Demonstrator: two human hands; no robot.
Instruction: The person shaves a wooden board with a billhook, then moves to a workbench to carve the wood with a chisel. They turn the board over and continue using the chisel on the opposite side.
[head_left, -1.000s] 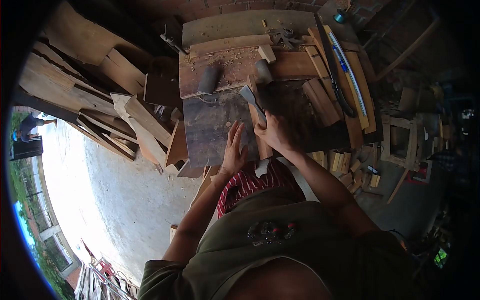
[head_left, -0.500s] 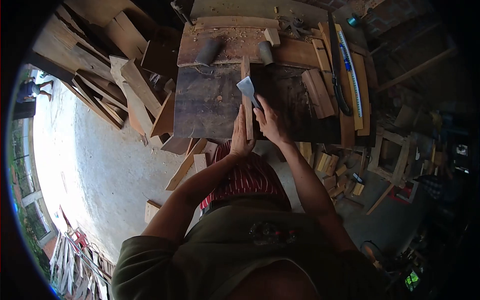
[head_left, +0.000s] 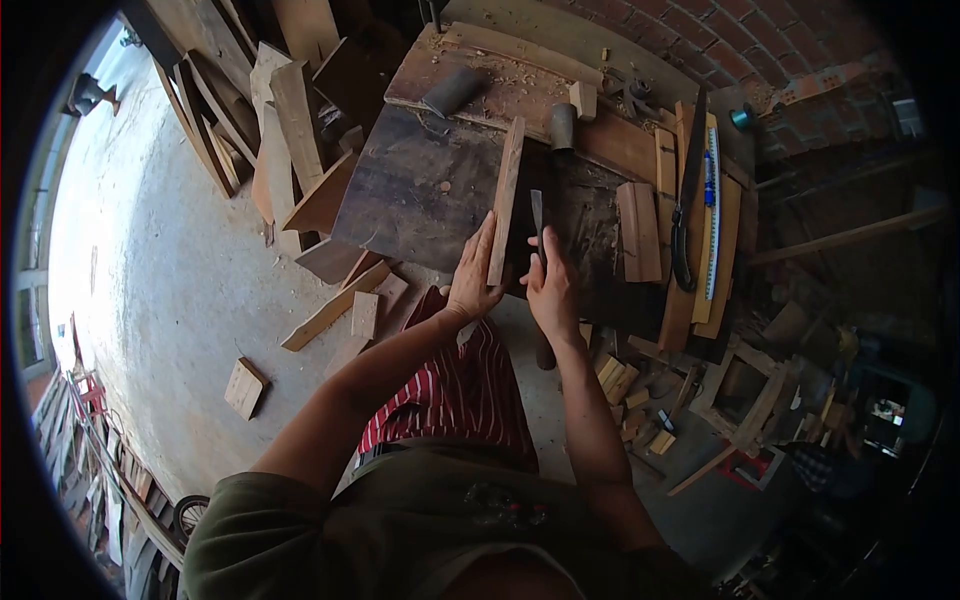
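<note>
My left hand (head_left: pixel 474 278) grips the near end of a narrow wooden strip (head_left: pixel 508 185), its fingers laid along the left side. The strip points away from me over the dark workbench top (head_left: pixel 415 180). Just to its right, my right hand (head_left: pixel 553 290) is closed round a chisel (head_left: pixel 537 212). The chisel's blade points away from me, seen nearly edge-on and apart from the strip. Its rounded handle end shows below the hand. A dark cylinder (head_left: pixel 456 92) and a grey cylinder (head_left: pixel 562 128) lie beyond the strip.
At the bench's right lie a wooden block (head_left: pixel 638 232), a handsaw (head_left: pixel 688 190) and a blue-marked saw blade or rule (head_left: pixel 711 210). Boards (head_left: pixel 290 130) lean at the left. Offcuts (head_left: pixel 615 375) cover the floor at lower right. Another person (head_left: pixel 90 95) is far left.
The chisel has come off the strip to the right, its blade turning from broad face to edge. My view has rotated, so the bench appears tilted. My left hand stays on the strip.
</note>
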